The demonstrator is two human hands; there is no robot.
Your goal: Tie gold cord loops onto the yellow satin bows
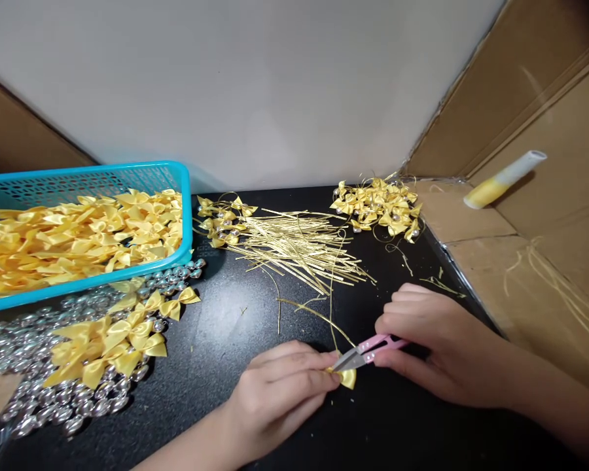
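Observation:
Between the fingertips of my left hand (pixel 287 383) is a yellow ribbon bow (pixel 348 378), partly covered by the fingers. Gold cord (pixel 324 318) runs up and away from the bow. My right hand (pixel 425 340) is closed around pink-handled thread snips (pixel 370 345). Their metal blades lie at the bow, beside my left fingertips, where the cord comes out. Whether the blades have the cord between them cannot be made out.
A turquoise basket (pixel 188 216) of yellow bows stands at the left. Silver beads (pixel 78 396) and loose bows (pixel 132 330) lie before it. Gold cord lengths (pixel 299 245) sit mid-table, with finished-looking beaded bows (pixel 383 206) behind. A tube (pixel 503 180) stands out at the right cardboard.

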